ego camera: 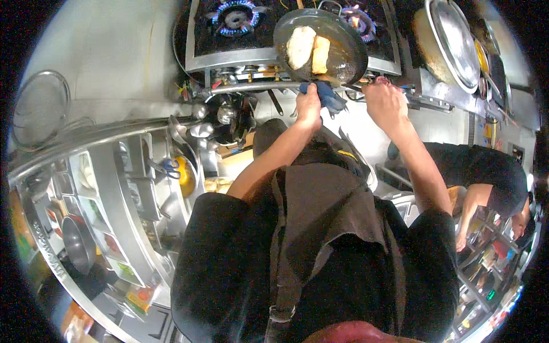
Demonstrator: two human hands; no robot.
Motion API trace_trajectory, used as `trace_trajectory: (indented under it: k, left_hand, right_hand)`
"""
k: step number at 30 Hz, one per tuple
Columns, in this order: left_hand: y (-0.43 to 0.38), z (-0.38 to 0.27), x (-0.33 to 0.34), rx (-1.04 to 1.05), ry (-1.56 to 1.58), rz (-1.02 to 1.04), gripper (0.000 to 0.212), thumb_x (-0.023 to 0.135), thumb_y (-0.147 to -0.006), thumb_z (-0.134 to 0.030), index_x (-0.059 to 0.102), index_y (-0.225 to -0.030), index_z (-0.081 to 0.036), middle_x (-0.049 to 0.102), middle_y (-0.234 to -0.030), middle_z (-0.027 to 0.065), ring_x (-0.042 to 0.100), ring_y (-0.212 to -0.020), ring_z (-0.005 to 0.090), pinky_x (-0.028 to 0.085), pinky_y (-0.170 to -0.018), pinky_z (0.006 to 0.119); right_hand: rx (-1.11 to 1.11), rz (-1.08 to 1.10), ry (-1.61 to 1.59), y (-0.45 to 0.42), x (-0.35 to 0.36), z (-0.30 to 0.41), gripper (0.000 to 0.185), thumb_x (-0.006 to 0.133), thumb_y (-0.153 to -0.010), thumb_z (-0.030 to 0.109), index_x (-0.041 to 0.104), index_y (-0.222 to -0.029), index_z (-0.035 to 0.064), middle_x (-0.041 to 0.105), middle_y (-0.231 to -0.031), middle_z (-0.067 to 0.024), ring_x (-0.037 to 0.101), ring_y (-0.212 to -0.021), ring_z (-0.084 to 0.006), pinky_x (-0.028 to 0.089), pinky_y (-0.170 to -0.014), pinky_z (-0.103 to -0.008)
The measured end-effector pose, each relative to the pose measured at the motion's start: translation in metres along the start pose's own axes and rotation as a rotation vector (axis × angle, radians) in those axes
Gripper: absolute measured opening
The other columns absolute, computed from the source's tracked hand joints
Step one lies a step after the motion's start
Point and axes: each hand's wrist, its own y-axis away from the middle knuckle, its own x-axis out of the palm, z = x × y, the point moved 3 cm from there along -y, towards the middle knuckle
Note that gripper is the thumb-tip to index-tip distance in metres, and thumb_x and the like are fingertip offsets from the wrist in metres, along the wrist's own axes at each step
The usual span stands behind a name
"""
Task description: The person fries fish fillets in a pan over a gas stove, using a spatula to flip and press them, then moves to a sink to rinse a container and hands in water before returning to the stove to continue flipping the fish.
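Note:
A dark frying pan sits tilted over the front of the gas range. Inside it lie a pale white piece of food and a golden-yellow rectangular piece, side by side. At the pan's near rim, my left hand grips a folded blue cloth; whatever the cloth wraps is hidden. To the right, my right hand is closed on a thin dark utensil handle that points toward the pan. The utensil's far end cannot be made out clearly.
Burners flame at the left and right. A large lidded pot stands right of the range. Behind me, a counter holds food containers and a metal bowl. Another person bends over at the right.

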Motion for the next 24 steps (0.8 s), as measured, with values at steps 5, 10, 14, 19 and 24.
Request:
trace_trajectory:
  k: [5,10,14,19,24]
  left_hand:
    - [-0.016,0.023,-0.006,0.072,0.007,0.007,0.031,0.056,-0.099,-0.032,0.062,-0.108,-0.003,0.069,-0.094,0.0077,0.068,-0.077,0.0201,0.056,-0.071,0.039]
    - [-0.004,0.011,0.003,0.045,0.012,0.038,0.032,0.056,-0.1,-0.031,0.062,-0.109,-0.001,0.068,-0.094,0.0081,0.067,-0.079,0.0206,0.055,-0.074,0.039]
    - [0.025,-0.016,0.019,0.023,-0.024,0.0,0.033,0.056,-0.1,-0.031,0.064,-0.103,0.001,0.068,-0.091,0.0078,0.065,-0.08,0.0197,0.054,-0.076,0.037]
    - [0.003,0.003,0.006,0.072,0.033,0.039,0.021,0.051,-0.1,-0.018,0.06,-0.099,0.001,0.066,-0.087,0.0085,0.064,-0.075,0.0187,0.053,-0.069,0.036]
    - [0.025,-0.021,0.018,-0.077,0.033,0.023,0.023,0.052,-0.1,-0.021,0.061,-0.098,0.0,0.066,-0.089,0.0076,0.062,-0.076,0.0182,0.051,-0.071,0.036]
  right_hand:
    - [-0.088,0.059,0.114,-0.009,-0.001,0.037,0.013,0.062,-0.081,0.011,0.074,-0.078,0.0069,0.072,-0.078,-0.0169,0.074,-0.073,-0.0312,0.06,-0.064,-0.0395]
    - [0.015,0.048,-0.155,-0.005,0.033,-0.018,0.014,0.057,-0.086,0.007,0.07,-0.089,0.0048,0.069,-0.082,-0.0215,0.069,-0.081,-0.0395,0.054,-0.074,-0.0501]
    - [0.04,0.086,0.045,-0.006,0.013,0.003,0.017,0.056,-0.085,0.006,0.07,-0.096,0.0073,0.07,-0.088,-0.0197,0.07,-0.08,-0.0378,0.056,-0.073,-0.0481]
    - [-0.075,0.1,0.079,-0.014,0.009,0.016,0.014,0.057,-0.087,0.008,0.07,-0.09,0.0059,0.07,-0.088,-0.0194,0.07,-0.08,-0.0374,0.056,-0.073,-0.0484]
    - [-0.035,0.032,0.036,-0.006,-0.004,0.004,0.012,0.058,-0.088,0.009,0.069,-0.089,0.0047,0.069,-0.086,-0.0196,0.07,-0.078,-0.0379,0.057,-0.07,-0.047]
